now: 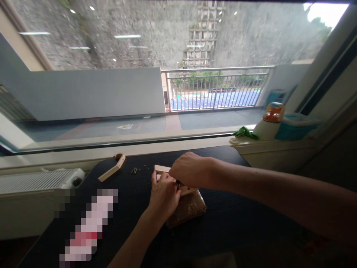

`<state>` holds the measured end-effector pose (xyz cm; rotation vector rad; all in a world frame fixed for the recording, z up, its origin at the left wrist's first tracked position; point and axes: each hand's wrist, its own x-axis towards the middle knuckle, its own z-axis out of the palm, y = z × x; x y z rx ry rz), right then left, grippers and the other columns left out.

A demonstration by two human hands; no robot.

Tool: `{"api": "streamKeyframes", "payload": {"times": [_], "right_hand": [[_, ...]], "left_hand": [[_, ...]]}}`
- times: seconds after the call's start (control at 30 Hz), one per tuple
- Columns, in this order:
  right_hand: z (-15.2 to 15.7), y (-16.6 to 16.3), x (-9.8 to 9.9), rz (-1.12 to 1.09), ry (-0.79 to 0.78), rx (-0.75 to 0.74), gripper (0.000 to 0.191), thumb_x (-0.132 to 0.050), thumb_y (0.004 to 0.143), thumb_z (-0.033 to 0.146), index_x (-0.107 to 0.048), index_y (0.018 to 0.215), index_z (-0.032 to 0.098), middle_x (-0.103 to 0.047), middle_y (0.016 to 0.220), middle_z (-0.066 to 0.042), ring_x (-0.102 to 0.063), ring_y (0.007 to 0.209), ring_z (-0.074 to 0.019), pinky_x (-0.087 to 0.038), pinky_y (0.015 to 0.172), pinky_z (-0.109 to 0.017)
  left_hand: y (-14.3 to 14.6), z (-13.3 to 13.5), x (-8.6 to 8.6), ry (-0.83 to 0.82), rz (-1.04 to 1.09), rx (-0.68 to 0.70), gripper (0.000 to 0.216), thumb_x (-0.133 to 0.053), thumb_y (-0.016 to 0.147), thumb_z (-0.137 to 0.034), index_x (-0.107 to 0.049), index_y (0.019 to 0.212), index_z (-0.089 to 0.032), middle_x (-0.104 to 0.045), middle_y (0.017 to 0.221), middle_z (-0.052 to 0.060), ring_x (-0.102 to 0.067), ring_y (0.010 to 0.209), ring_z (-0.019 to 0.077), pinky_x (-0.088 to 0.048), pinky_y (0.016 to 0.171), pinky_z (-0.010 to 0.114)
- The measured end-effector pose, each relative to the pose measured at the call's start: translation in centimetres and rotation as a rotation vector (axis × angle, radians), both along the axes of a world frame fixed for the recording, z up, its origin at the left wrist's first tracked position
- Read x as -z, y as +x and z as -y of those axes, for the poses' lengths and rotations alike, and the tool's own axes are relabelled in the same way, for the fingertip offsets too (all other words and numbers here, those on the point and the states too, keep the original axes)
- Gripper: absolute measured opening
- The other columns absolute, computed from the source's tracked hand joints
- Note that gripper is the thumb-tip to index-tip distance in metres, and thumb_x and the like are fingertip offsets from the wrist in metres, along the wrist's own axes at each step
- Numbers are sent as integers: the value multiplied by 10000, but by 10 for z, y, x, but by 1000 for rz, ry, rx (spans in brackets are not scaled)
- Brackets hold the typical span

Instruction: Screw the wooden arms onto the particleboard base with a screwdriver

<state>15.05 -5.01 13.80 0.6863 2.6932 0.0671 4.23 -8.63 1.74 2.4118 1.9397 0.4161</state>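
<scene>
My left hand (164, 193) and my right hand (189, 169) meet over a light wooden strip (161, 169) that lies across a brown block (189, 210) on the black table (237, 219). The left hand's fingers curl against the strip's near side. The right hand is closed in a fist above it, around a small dark object I cannot make out. A second wooden piece with a curved end (113, 167) lies apart to the left, and a few small dark screws (134, 170) lie between it and my hands.
A blurred-out long object (89, 223) lies at the table's left front. A white radiator (36, 180) stands at the left. On the window sill at the right are a green cloth (245, 133), a white-and-orange container (269, 121) and a blue box (295, 126).
</scene>
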Motion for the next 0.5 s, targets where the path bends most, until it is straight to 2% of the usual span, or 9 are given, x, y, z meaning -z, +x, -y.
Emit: {"api": "streamKeyframes", "payload": {"times": [0.1,0.33,0.5], "right_hand": [[-4,-2,4,31,-22,27,174,-574,734,97,-676,874,103,-688,870,-134,-633,887,-216,-450,677,-255],[-12,3,11,-34,19,72,233,-579,742,280,-681,885,128,-689,828,-128,-639,837,-254,-456,619,-300],[-11,5,6,-94,0,18,194,-590,704,210,-678,868,157,-688,818,-96,-631,822,-230,-437,631,-285]], "left_hand": [[0,-1,0,4,-1,2,148,-567,753,-209,-656,871,-203,-664,972,65,-521,1033,245,-173,1047,518],[1,0,-4,-28,-3,34,133,-539,771,-200,-667,802,-217,-661,901,48,-510,1020,248,-150,1042,532],[3,2,-5,-22,7,-4,137,-531,773,-194,-660,807,-226,-652,965,40,-502,1031,230,-141,1060,493]]}}
